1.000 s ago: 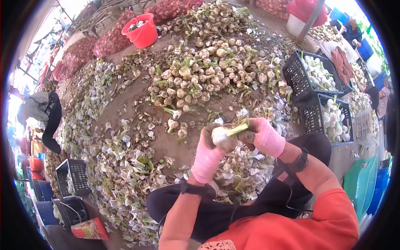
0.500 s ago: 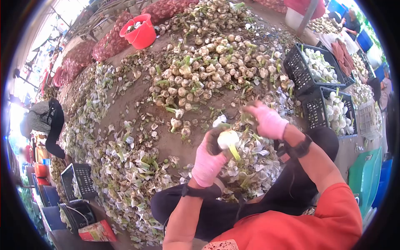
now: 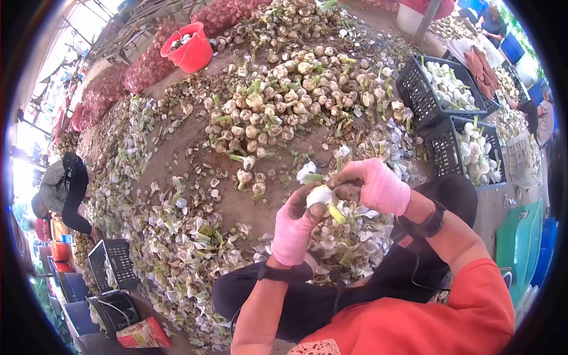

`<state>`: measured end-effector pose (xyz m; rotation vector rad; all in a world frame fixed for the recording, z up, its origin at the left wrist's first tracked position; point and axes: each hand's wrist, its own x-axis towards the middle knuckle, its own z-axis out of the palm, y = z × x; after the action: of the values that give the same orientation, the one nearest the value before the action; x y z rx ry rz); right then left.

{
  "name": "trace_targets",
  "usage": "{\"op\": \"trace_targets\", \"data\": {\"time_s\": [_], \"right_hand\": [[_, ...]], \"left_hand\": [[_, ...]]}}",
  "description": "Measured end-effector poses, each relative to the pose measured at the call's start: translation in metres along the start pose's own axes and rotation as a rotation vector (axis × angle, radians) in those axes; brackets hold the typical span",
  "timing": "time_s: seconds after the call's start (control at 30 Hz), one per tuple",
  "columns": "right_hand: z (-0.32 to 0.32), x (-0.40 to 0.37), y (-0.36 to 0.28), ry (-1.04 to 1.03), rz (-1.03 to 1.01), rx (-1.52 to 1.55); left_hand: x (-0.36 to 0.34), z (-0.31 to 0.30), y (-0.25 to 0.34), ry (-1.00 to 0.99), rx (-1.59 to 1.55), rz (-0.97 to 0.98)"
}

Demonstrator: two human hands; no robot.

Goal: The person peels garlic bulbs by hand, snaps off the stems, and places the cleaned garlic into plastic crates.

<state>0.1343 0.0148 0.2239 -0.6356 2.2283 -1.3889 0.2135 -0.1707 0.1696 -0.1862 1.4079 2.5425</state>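
Observation:
A white garlic bulb (image 3: pixel 320 196) with a short green stem sits in the fingers of my left hand (image 3: pixel 293 229), which is closed around it. My right hand (image 3: pixel 380 186) is closed too, its thumb and fingertips curled against the bulb's right side; a strip of skin between them cannot be made out. Both hands wear pink fingerless coverings, and the bare fingertips look soiled. Below the hands, a heap of peeled garlic skins (image 3: pixel 349 236) lies between my crossed legs. Beyond them is a large pile of unpeeled garlic bulbs (image 3: pixel 296 94) on the ground.
Black crates of white garlic (image 3: pixel 451 89) (image 3: pixel 478 155) stand at the right. A red bucket (image 3: pixel 192 52) is at the back left, near red mesh sacks (image 3: pixel 142 72). Discarded skins (image 3: pixel 177 236) cover the left ground. Another person (image 3: pixel 62 189) bends at far left.
My right hand has come down and left from above the heap onto the bulb, and its fingers have closed there. The left hand keeps the bulb in nearly the same place.

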Motion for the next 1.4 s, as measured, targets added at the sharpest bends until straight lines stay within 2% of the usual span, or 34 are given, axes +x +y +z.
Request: {"op": "trace_targets", "data": {"time_s": [0.07, 0.13, 0.23, 0.3, 0.4, 0.47, 0.53, 0.6, 0.67, 0.7, 0.73, 0.8, 0.87, 0.93, 1.0, 1.07, 1.13, 1.2, 1.27, 1.33, 1.37, 1.4], "right_hand": [[0.006, -0.002, -0.002, 0.036, 0.012, -0.01], [0.011, -0.003, -0.001, 0.171, -0.277, -0.329], [0.01, -0.002, -0.004, 0.144, -0.202, -0.331], [0.008, 0.001, -0.004, 0.125, -0.153, -0.317], [0.01, 0.015, 0.019, 0.202, -0.114, -0.333], [0.01, 0.025, 0.049, -0.012, 0.09, -0.733], [0.013, 0.02, 0.067, -0.268, 0.207, -0.859], [0.016, 0.012, 0.061, -0.376, 0.23, -0.845], [0.014, 0.007, 0.057, -0.199, 0.042, -0.77], [0.009, 0.009, 0.058, -0.156, -0.008, -0.619], [0.007, 0.008, 0.046, -0.153, -0.007, -0.621], [0.004, 0.006, 0.017, -0.2, -0.107, -0.211], [0.012, 0.0, 0.016, -0.198, -0.253, -0.24], [0.021, -0.004, 0.019, -0.152, -0.207, -0.097], [0.025, -0.007, 0.027, -0.083, -0.148, -0.098], [0.024, -0.007, 0.036, -0.056, -0.24, -0.207], [0.022, -0.008, 0.036, -0.052, -0.256, -0.152], [0.015, -0.013, 0.029, -0.133, -0.228, -0.068], [0.011, -0.015, 0.028, -0.133, -0.224, -0.013], [0.009, -0.015, 0.037, -0.171, -0.193, 0.2], [0.005, -0.015, 0.04, -0.133, -0.162, 0.32], [-0.001, -0.019, 0.04, -0.141, 0.036, 0.855]], "left_hand": [[-0.001, 0.004, 0.002, 0.027, -0.195, -0.071], [0.0, 0.004, 0.001, 0.039, -0.219, -0.101], [0.0, 0.007, 0.007, 0.029, -0.33, -0.175], [-0.001, 0.005, 0.011, -0.052, -0.26, -0.219], [-0.003, 0.008, 0.014, -0.171, -0.181, -0.21], [-0.005, 0.014, 0.015, -0.149, -0.077, -0.2], [-0.007, 0.008, 0.013, -0.188, -0.148, -0.074], [-0.007, 0.005, 0.014, -0.106, -0.121, -0.016], [-0.005, 0.004, 0.011, -0.035, -0.066, 0.052], [-0.004, 0.004, 0.008, -0.036, -0.067, 0.051], [-0.001, 0.003, 0.004, 0.019, -0.019, 0.072], [0.004, -0.002, -0.004, 0.063, 0.03, 0.094], [0.011, -0.005, -0.014, 0.139, 0.173, 0.047], [0.013, -0.003, -0.013, 0.183, 0.292, -0.012], [0.008, -0.004, -0.007, 0.204, -0.013, -0.162], [0.01, -0.01, -0.011, 0.184, 0.013, -0.152], [0.01, -0.011, -0.01, 0.178, 0.032, -0.183], [0.011, -0.012, -0.011, 0.179, 0.048, -0.208], [0.01, 0.0, -0.008, 0.244, 0.017, -0.199], [0.012, -0.006, -0.015, 0.158, 0.268, -0.198], [0.014, -0.003, -0.025, 0.18, 0.388, -0.154], [0.013, 0.003, -0.031, 0.121, 0.492, -0.105]]}}
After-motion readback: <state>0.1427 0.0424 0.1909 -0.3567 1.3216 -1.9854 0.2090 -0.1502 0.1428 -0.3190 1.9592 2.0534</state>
